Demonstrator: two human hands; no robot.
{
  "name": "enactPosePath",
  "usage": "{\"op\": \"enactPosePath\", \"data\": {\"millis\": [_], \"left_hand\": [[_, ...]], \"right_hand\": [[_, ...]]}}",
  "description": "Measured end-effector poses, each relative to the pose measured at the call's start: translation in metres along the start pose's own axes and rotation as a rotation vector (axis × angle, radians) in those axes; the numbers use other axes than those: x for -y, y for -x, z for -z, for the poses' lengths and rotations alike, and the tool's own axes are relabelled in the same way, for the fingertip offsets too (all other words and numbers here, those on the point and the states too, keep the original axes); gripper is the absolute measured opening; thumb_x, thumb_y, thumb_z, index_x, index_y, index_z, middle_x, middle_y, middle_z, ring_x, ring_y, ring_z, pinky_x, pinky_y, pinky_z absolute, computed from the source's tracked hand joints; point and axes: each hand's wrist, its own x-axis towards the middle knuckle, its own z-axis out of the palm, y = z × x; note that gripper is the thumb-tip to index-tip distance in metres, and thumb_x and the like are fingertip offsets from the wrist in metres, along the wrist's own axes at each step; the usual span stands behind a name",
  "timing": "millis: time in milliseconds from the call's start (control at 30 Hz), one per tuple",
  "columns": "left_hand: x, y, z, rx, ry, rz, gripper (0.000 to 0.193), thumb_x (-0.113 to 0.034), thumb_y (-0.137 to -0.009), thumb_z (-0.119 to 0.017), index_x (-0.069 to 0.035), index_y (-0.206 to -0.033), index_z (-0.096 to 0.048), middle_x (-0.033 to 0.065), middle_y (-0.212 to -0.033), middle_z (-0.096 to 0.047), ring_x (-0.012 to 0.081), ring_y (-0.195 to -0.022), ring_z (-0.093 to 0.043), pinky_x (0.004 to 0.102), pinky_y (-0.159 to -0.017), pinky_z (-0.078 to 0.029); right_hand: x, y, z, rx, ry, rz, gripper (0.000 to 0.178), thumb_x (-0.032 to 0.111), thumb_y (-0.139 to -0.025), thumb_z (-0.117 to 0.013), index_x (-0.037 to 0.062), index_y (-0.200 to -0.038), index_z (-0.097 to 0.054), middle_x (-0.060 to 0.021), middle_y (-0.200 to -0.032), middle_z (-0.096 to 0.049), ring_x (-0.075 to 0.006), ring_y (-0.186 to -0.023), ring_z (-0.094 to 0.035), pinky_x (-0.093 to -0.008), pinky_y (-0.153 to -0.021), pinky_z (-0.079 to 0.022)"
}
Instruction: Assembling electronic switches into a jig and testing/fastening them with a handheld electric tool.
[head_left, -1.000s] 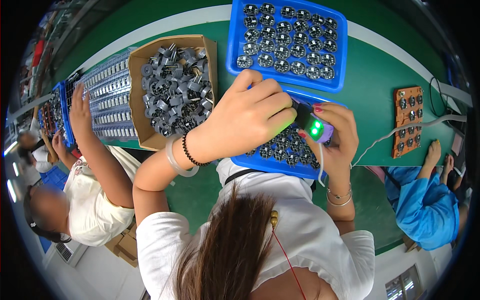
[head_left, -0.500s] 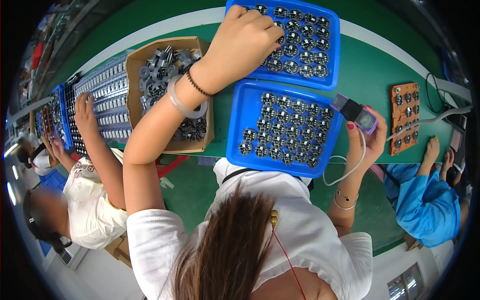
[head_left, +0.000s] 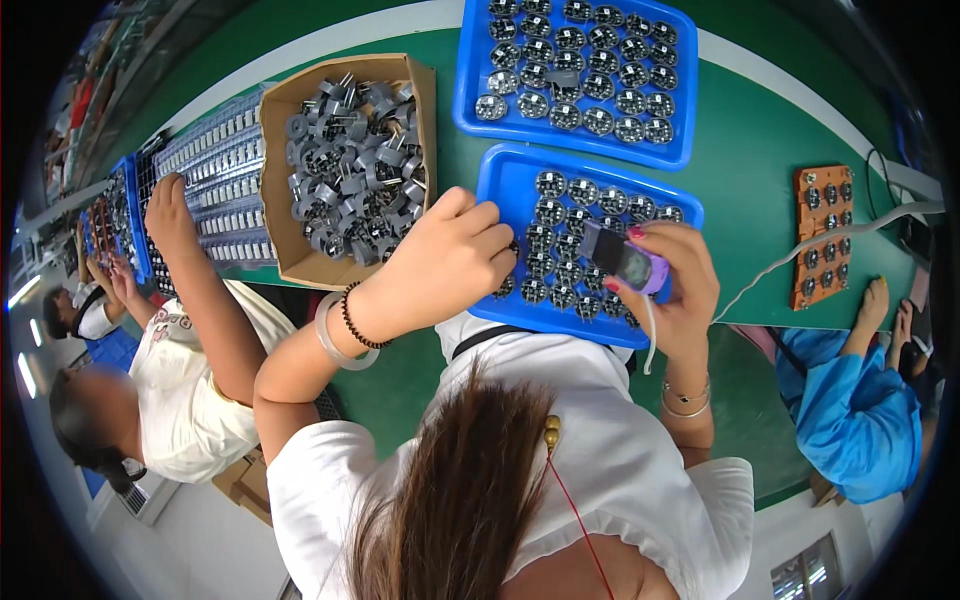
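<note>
My left hand [head_left: 462,258] is closed, fingers curled down, at the left edge of the near blue tray [head_left: 492,190]. A dark round board edge shows beside its fingertips; whether the fingers hold it is hidden. In my right hand [head_left: 678,275] is a small purple-and-black handheld device [head_left: 632,262] with a dark window and a white cable. The device hovers above the near tray's rows of small round circuit boards [head_left: 551,183]. Farther off, a second blue tray [head_left: 470,60] holds more such boards, with a small grey piece [head_left: 563,78] lying over one of them.
Left of the trays stands a cardboard box [head_left: 428,120] of grey round parts with pins. Beyond it lie clear plastic trays [head_left: 225,150] of white parts. An orange board fixture [head_left: 822,235] sits at right, a cable crossing it. People work on both sides.
My left hand has come back from the far tray to the near tray's left edge. My right hand has brought the device leftward over the near tray. The view has shifted slightly.
</note>
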Motion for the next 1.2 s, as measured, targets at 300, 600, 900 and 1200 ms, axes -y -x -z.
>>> {"op": "enactPosePath", "data": {"millis": [300, 600, 900, 1200], "left_hand": [[-0.014, -0.016, 0.019, -0.404, -0.013, -0.086, 0.014, -0.016, -0.063, -0.060, -0.008, -0.074, -0.059, 0.0010, -0.080, -0.054, 0.0167, -0.079, -0.052, 0.0328, -0.074, -0.039], [-0.004, -0.019, 0.029, -0.377, 0.105, -0.013, 0.018, -0.015, -0.067, -0.074, -0.012, -0.082, -0.064, -0.0018, -0.086, -0.059, 0.0153, -0.082, -0.056, 0.0319, -0.075, -0.036], [0.061, -0.048, 0.014, -0.557, -0.102, 0.208, 0.008, -0.015, -0.075, -0.069, -0.011, -0.081, -0.065, -0.0011, -0.076, -0.060, 0.0187, -0.077, -0.054, 0.0342, -0.075, -0.036], [0.009, -0.007, 0.027, -0.085, 0.074, 0.067, 0.021, -0.024, -0.069, -0.073, -0.011, -0.075, -0.059, 0.0010, -0.075, -0.053, 0.0195, -0.078, -0.052, 0.0341, -0.073, -0.036]], "right_hand": [[0.011, 0.000, -0.017, 0.095, -0.041, 0.106, 0.042, 0.011, -0.063, -0.084, 0.0015, -0.098, -0.063, -0.0126, -0.098, -0.061, -0.0274, -0.087, -0.061, -0.0371, -0.078, -0.049], [0.008, -0.004, -0.014, 0.038, -0.044, 0.154, 0.045, 0.013, -0.066, -0.083, 0.0017, -0.104, -0.060, -0.0130, -0.101, -0.061, -0.0264, -0.091, -0.061, -0.0374, -0.082, -0.049], [-0.003, 0.009, 0.001, -0.286, -0.170, -0.126, 0.048, 0.015, -0.074, -0.080, 0.0003, -0.111, -0.054, -0.0124, -0.110, -0.056, -0.0212, -0.102, -0.056, -0.0313, -0.090, -0.044], [0.000, 0.009, -0.001, 0.087, -0.092, 0.099, 0.043, 0.012, -0.062, -0.084, -0.0009, -0.098, -0.062, -0.0135, -0.094, -0.060, -0.0280, -0.087, -0.061, -0.0364, -0.076, -0.049]]}}
